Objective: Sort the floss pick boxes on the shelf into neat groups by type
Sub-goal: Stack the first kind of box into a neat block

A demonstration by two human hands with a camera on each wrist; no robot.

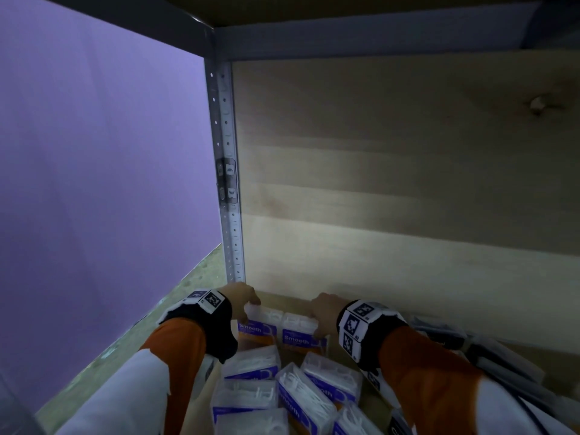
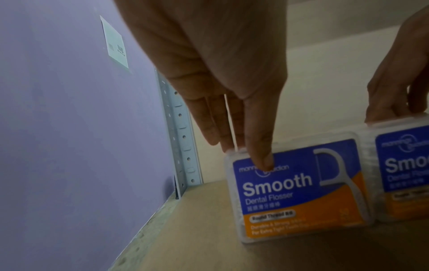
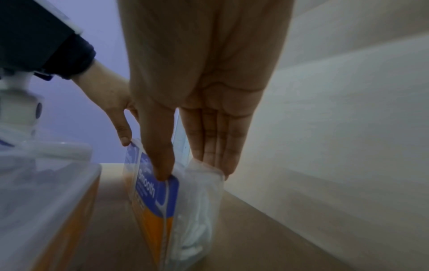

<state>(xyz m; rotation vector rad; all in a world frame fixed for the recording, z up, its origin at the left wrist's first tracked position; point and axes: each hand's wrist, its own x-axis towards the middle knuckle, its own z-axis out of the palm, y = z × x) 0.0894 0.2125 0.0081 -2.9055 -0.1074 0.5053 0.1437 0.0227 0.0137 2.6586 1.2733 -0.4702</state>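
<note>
The shelf [image 1: 279, 301] was a pale board with a wooden back panel [image 1: 392, 189], a perforated metal upright [image 1: 230, 215] at its back left corner and a purple wall [image 1: 100, 171] to the left. Two upright Smooth floss boxes stood side by side, touching, near that corner. The left hand [image 1: 243, 296] pinched the left box [image 1: 257, 324] at its top, thumb in front, fingers behind. The right hand [image 1: 324, 309] gripped the right box [image 1: 301, 335] likewise. Loose floss boxes [image 1: 292, 390] lay jumbled toward the front edge, dark packets [image 1: 445, 335] to the right.
</note>
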